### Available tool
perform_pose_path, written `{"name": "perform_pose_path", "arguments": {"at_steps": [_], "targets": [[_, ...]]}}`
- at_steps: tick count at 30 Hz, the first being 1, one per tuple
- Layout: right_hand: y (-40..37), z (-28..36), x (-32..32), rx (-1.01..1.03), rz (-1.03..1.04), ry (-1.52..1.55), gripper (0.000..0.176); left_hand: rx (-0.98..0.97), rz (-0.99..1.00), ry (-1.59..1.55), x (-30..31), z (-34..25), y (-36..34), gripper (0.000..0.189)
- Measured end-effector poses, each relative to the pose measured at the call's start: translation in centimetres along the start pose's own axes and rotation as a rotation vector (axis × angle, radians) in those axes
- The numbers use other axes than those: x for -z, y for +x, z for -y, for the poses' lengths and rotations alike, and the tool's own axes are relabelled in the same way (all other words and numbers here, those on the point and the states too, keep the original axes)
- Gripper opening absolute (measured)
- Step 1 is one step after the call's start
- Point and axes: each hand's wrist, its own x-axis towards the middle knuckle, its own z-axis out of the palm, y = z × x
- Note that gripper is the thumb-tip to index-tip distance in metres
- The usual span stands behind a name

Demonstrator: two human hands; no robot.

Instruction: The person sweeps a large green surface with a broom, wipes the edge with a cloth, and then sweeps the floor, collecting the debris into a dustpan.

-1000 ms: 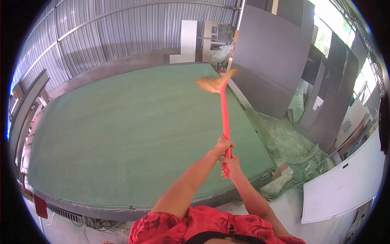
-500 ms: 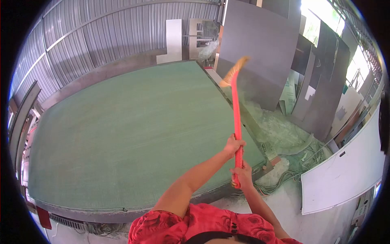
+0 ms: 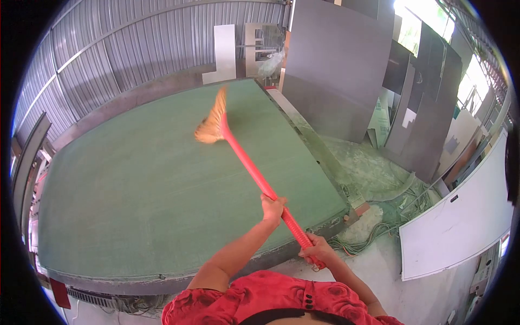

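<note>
A broom [image 3: 252,169] with a red handle and a fan of straw-coloured bristles slants across the view. My left hand [image 3: 273,209] is wrapped round the handle partway down. Lower, near the handle's end, my right hand [image 3: 318,250] also grips it. The bristles overlap the far middle of a large raised platform [image 3: 135,206] with a dusty green top. Both forearms reach out over the platform's near right edge.
Large grey panels [image 3: 336,70] lean at the back right. A white board [image 3: 455,216] stands at the right. Tangled cables [image 3: 374,235] and green dust lie on the floor beside the platform. Corrugated metal wall [image 3: 141,43] runs behind.
The broom head has swung left, from beyond the platform's right edge to over its green top. Both hands still hold the handle; the left has moved left and slightly down.
</note>
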Motion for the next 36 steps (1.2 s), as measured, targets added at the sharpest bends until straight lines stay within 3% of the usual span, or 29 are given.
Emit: {"name": "perform_pose_path", "arguments": {"at_steps": [4, 8, 10, 15, 18, 23, 25, 30, 36], "targets": [[-1.3, -1.1, 0.9, -0.067, -0.099, -0.008, 0.045, 0.127, 0.058, 0.059, -2.4, 3.6, 0.6, 0.046], [-1.6, -1.1, 0.7, 0.049, -0.315, 0.052, 0.043, 0.208, 0.22, 0.03, -6.9, 3.8, 1.6, 0.042], [-1.3, -0.7, 0.0, 0.083, -0.418, 0.052, 0.043, 0.248, 0.439, 0.082, -9.4, 4.0, 2.7, 0.037], [-0.3, -0.8, 0.2, 0.329, -0.595, 0.065, 0.041, 0.257, 0.545, 0.066, -14.3, 3.8, 2.5, 0.035], [-0.6, -0.4, -0.5, 0.347, -0.653, 0.06, 0.041, 0.214, 0.596, 0.06, -15.0, 2.6, 1.6, 0.036], [1.4, 0.4, -2.0, 0.376, -0.53, 0.059, 0.04, 0.061, 0.524, 0.013, -12.1, -1.3, 2.9, 0.038], [3.2, 0.9, -2.8, 0.359, -0.444, 0.036, 0.041, -0.035, 0.403, 0.021, -9.3, -3.4, 4.3, 0.039], [10.0, 4.1, -6.8, 0.189, -0.003, 0.103, 0.046, -0.223, 0.126, 0.037, 0.4, -10.2, 8.2, 0.038], [17.1, 11.9, -16.7, 0.09, 0.209, -0.039, 0.042, -0.358, -0.11, -0.126, 13.0, -18.1, 11.2, 0.049]]}}
